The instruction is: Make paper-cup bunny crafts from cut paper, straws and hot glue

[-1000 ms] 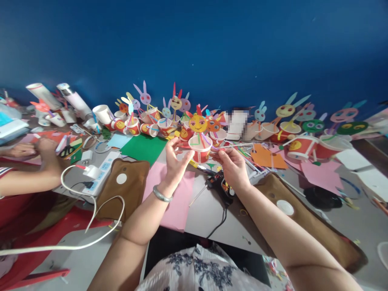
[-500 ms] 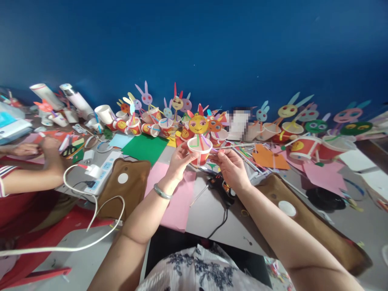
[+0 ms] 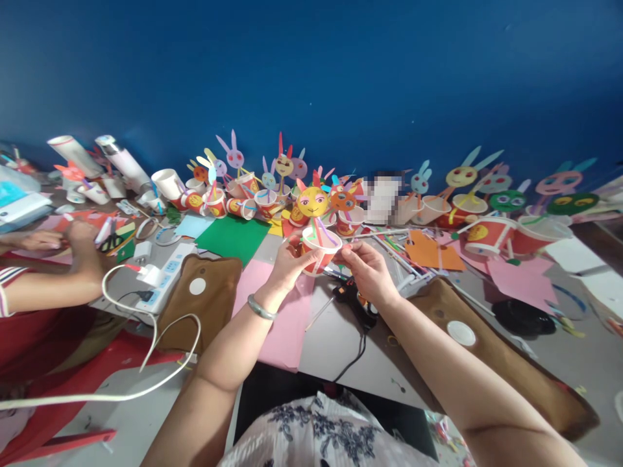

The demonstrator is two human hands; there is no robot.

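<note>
My left hand [image 3: 291, 263] grips a red and white paper cup [image 3: 318, 261] from its left side, thumb across the front. My right hand [image 3: 367, 269] is closed, with its fingertips pinched against the cup's right edge. Coloured strips rise from inside the cup to a yellow paper face [image 3: 312, 203] with drawn eyes, a smile and pointed pink and red pieces on top. The cup is held above the table, tipped slightly so its opening shows. Just below my right hand lies a black glue gun [image 3: 357, 308], its cord running toward the table's front edge.
Behind stand several finished cup figures, including a yellow rabbit face [image 3: 461, 176]. Pink paper [image 3: 282, 324], a green sheet [image 3: 232, 235] and brown pouches [image 3: 202, 298] lie around. A power strip [image 3: 168, 275] with a white cable sits left, near another person's arm [image 3: 58, 285].
The yellow face has shifted slightly left and down and leans left. The cup has dropped a little and turned. My right fingertips have come in against its edge.
</note>
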